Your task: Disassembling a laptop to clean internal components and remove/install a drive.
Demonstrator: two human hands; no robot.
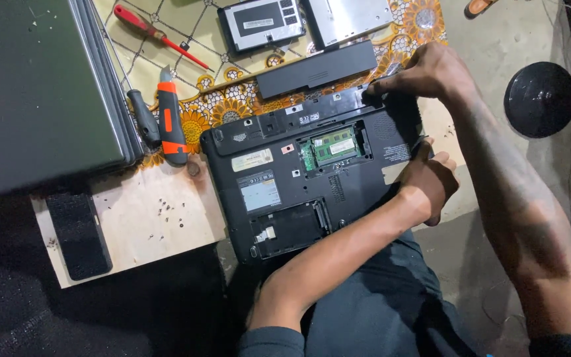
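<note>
A grey concrete floor [497, 46] is seen at the right, where a round black base [540, 99] is set. A pale plywood board [153, 225] is partly covered by a yellow flower-patterned cloth [232, 106]. Dim light is cast overall.

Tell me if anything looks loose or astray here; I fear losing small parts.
Yes: tiny dark screws lie scattered loose on the bare plywood board, left of the upturned black laptop, with no tray holding them.
</note>
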